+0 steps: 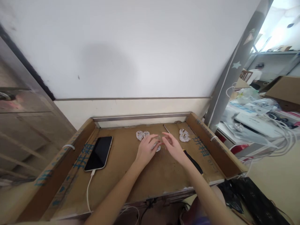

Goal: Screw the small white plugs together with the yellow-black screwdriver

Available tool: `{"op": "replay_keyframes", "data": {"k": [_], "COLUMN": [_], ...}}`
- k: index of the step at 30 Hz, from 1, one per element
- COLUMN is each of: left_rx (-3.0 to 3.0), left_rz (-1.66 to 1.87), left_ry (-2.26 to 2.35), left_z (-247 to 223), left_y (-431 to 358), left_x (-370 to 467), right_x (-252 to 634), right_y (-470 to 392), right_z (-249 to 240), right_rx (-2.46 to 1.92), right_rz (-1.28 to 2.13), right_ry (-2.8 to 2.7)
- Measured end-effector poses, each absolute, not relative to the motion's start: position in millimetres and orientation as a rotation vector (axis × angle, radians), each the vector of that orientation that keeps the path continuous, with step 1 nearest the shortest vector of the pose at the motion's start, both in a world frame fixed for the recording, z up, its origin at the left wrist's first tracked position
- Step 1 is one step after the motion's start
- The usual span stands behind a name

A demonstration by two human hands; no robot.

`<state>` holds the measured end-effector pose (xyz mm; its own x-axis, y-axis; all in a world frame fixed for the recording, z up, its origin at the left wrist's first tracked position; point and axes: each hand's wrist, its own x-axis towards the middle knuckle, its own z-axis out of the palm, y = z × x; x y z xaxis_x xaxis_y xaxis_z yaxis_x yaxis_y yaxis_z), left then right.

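Observation:
My left hand (147, 147) is curled over a small white plug piece (157, 147) on the cardboard, its fingers closed on the piece and covering part of it. Just to the right, my right hand (172, 147) hovers with fingers bent and apart, fingertips toward the left hand; nothing clear shows in it. Beyond the left hand lie two more white plug pieces (140, 135) with metal pins. Other similar plug pieces (184, 135) rest at the right. A screwdriver (193, 162) with a black and yellow handle lies partly under my right forearm, its shaft showing beyond the hand.
The cardboard-lined tray (122, 168) has raised sides left and right. At its left a phone (98, 153) lies with a white cable (88, 190) plugged in. A grey post (231, 68) and a cluttered table (255, 122) stand right; a person (256, 75) sits farther back.

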<state>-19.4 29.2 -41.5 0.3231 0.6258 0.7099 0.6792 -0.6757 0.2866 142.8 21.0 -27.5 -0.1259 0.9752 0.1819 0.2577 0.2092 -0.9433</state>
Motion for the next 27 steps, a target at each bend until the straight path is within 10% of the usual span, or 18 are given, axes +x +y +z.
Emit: {"op": "replay_keyframes", "data": {"k": [27], "left_rx": [-2.617], "left_rz": [-1.398], "left_ry": [-1.463], "left_z": [-50], "left_y": [27], "left_x": [-28], "right_x": [129], "right_y": [48], "right_z": [-80], "right_rx": [-1.088], "right_rz": [1.196], "right_ry": [-1.213]}}
